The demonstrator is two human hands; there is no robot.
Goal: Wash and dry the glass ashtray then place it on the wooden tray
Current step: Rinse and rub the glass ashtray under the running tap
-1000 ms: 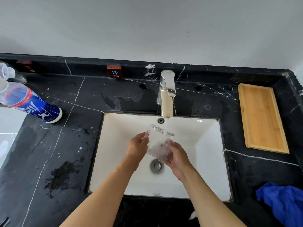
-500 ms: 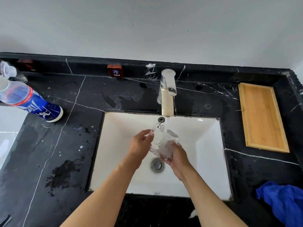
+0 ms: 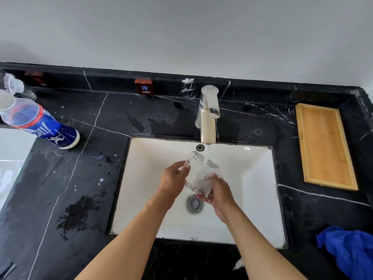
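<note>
Both hands (image 3: 196, 186) hold glass ashtray (image 3: 199, 172) under tap; sign (image 3: 143, 87) reads "COLD".

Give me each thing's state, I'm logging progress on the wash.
Glass ashtray: tilted under the stream, held by both hands.
Left hand: gripping it.
Right hand: gripping it.
Faucet: running.
Wooden tray: empty.
Blue cloth: crumpled, unused.
Bottle: capped.

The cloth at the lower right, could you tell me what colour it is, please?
Blue; the cloth shows best in the head view.
</note>
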